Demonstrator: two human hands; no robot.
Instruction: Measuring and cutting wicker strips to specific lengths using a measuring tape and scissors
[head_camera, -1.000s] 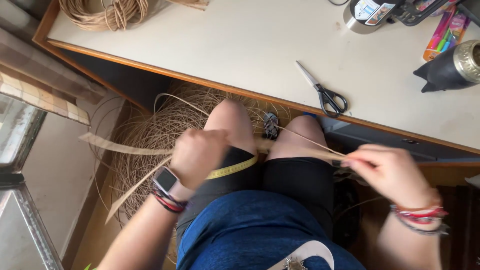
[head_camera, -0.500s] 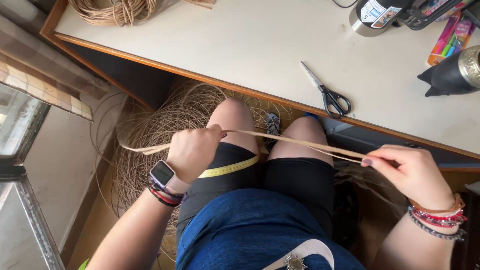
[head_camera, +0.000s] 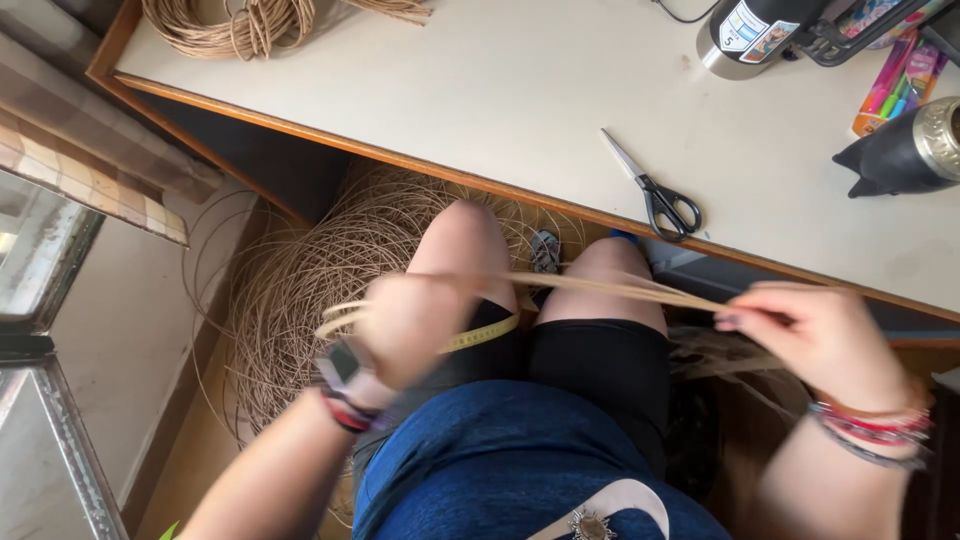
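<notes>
Seen from above, a seated person's two hands hold a thin pale cane strip (head_camera: 600, 290) stretched across their bare knees. The left hand (head_camera: 405, 325), blurred by motion, is curled closed around one end of the strip; a watch (head_camera: 345, 365) and bracelets sit on that wrist. The right hand (head_camera: 815, 335) pinches the other end between thumb and fingertips, the remaining fingers loosely bent, with beaded bracelets (head_camera: 865, 425) on its wrist. The strip runs nearly level from one hand to the other, just above the knees. Under the left hand, a yellow tape measure (head_camera: 480, 337) lies across the thigh over black shorts.

Below and beyond the left hand, a big loose coil of cane (head_camera: 300, 290) fills the floor under the desk, reaching out past the knees.

Farther out, above both hands, a pale desk (head_camera: 480, 90) with a wooden edge spans the view. Scissors (head_camera: 655, 190) with black handles lie on it, up from the right hand and near the desk edge. Beyond the right hand, at the far corner, stand a metal can (head_camera: 745, 35), some coloured pens (head_camera: 895, 85) and a dark tool with a brass-coloured band (head_camera: 905, 155). Far beyond the left hand, another smaller bundle of cane (head_camera: 235, 25) rests on the desk's far corner.
</notes>
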